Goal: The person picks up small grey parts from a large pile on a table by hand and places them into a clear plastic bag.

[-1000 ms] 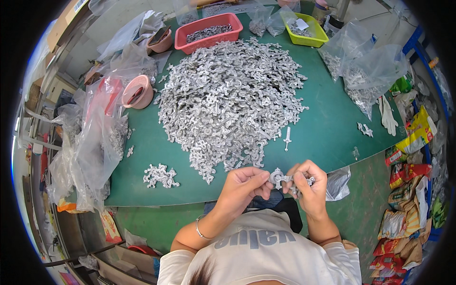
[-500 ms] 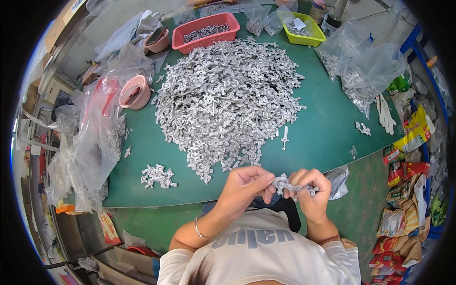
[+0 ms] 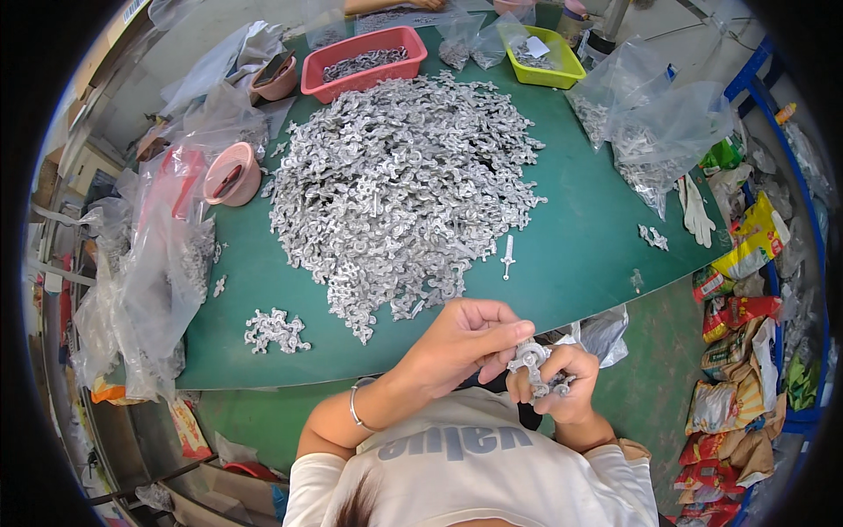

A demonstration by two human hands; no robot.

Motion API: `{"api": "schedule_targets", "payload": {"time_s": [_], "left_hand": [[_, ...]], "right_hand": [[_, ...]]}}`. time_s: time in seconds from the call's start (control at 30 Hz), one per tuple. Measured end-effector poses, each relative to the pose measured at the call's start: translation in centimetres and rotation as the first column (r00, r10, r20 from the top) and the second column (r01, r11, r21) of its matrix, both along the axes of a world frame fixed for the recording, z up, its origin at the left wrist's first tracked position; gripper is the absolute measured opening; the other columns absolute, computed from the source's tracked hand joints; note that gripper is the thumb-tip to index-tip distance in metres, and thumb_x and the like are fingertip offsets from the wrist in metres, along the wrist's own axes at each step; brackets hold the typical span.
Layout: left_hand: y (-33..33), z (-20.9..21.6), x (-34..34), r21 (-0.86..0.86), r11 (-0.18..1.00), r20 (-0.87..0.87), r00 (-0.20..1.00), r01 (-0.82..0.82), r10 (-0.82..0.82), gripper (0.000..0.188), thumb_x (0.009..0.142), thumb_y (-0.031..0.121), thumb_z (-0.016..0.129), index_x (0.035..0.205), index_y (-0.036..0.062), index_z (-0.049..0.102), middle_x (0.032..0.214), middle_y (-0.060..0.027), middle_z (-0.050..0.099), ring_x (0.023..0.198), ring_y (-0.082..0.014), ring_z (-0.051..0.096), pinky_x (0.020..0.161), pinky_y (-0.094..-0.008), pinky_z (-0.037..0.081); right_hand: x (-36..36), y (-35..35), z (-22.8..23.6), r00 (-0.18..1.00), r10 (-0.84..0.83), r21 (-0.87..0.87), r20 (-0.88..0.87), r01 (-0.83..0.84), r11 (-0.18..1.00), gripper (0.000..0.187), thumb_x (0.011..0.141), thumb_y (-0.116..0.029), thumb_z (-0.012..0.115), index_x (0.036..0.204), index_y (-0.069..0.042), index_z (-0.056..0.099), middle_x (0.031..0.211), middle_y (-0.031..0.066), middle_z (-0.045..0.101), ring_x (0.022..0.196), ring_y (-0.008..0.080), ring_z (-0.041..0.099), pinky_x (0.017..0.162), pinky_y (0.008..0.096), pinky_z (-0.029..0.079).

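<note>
Just past the table's near edge, my right hand (image 3: 572, 386) is curled around several small silver-grey metal castings (image 3: 532, 358). My left hand (image 3: 470, 341) closes its thumb and fingers on the upper end of one of them; exactly where the fingertips grip is partly hidden. The castings have a ring shape with knobbed, cross-like arms. A large heap of such castings (image 3: 395, 184) covers the middle of the table. One sword-shaped metal piece (image 3: 507, 257) lies alone right of the heap. Left of my hands is a small cluster of castings (image 3: 276, 332).
On the green table (image 3: 580, 228) stand a red basket (image 3: 413, 66), a yellow-green basket (image 3: 562, 75) and a pink cup (image 3: 243, 180). Clear bags of parts (image 3: 654, 145) and a white glove (image 3: 696, 213) lie right. Plastic bags (image 3: 145, 290) crowd the left. Another person's arm (image 3: 373, 5) shows at the far edge.
My right hand has turned and drawn lower, and the castings in it now tilt downward instead of lying level. The left hand stays at them. The whole view has shifted slightly.
</note>
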State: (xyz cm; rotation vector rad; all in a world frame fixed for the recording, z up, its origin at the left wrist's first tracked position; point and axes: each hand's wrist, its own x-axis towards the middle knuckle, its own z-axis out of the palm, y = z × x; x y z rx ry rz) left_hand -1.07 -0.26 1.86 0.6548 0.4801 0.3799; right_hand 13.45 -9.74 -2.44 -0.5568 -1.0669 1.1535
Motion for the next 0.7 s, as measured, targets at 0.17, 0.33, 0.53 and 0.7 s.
{"api": "schedule_targets", "payload": {"time_s": [0.17, 0.33, 0.53, 0.7], "left_hand": [[0.12, 0.09, 0.16, -0.042, 0.998, -0.013, 0.999, 0.038, -0.039, 0.021, 0.084, 0.019, 0.062, 0.074, 0.0016, 0.056, 0.057, -0.0009, 0.052, 0.042, -0.0059, 0.041, 0.039, -0.0186, 0.030], [0.02, -0.16, 0.37, -0.032, 0.999, 0.002, 0.999, 0.044, -0.044, 0.021, 0.084, 0.020, 0.061, 0.073, 0.0020, 0.056, 0.056, -0.0006, 0.051, 0.041, -0.0056, 0.041, 0.038, -0.0187, 0.029], [-0.08, 0.03, 0.40, -0.009, 0.999, 0.004, 0.999, 0.039, -0.038, 0.020, 0.085, 0.018, 0.060, 0.073, 0.0023, 0.056, 0.055, -0.0001, 0.049, 0.041, -0.0049, 0.039, 0.038, -0.0186, 0.028], [-0.09, 0.04, 0.55, 0.003, 1.000, 0.004, 1.000, 0.031, -0.031, 0.019, 0.084, 0.016, 0.060, 0.073, 0.0026, 0.055, 0.056, 0.0001, 0.049, 0.041, -0.0044, 0.037, 0.038, -0.0181, 0.027]], "right_hand": [[0.01, -0.17, -0.15, 1.000, -0.001, 0.005, 0.005, 0.001, 1.000, 0.030, 0.066, -0.004, 0.077, 0.073, 0.002, 0.048, 0.068, 0.0167, 0.060, 0.059, 0.0202, 0.059, 0.051, 0.0301, 0.046], [0.07, -0.16, -0.16, 1.000, 0.006, 0.026, 0.007, -0.006, 1.000, 0.031, 0.065, -0.003, 0.077, 0.073, 0.002, 0.048, 0.069, 0.0185, 0.060, 0.059, 0.0204, 0.059, 0.051, 0.0299, 0.046], [0.27, -0.23, -0.27, 0.998, -0.002, 0.029, 0.064, 0.000, 1.000, 0.031, 0.064, -0.002, 0.078, 0.073, 0.002, 0.048, 0.069, 0.0192, 0.060, 0.058, 0.0201, 0.059, 0.050, 0.0297, 0.046], [0.33, -0.33, -0.36, 0.997, -0.020, 0.014, 0.076, 0.019, 1.000, 0.030, 0.064, 0.000, 0.077, 0.072, 0.002, 0.048, 0.069, 0.0182, 0.060, 0.057, 0.0188, 0.058, 0.049, 0.0286, 0.045]]}}
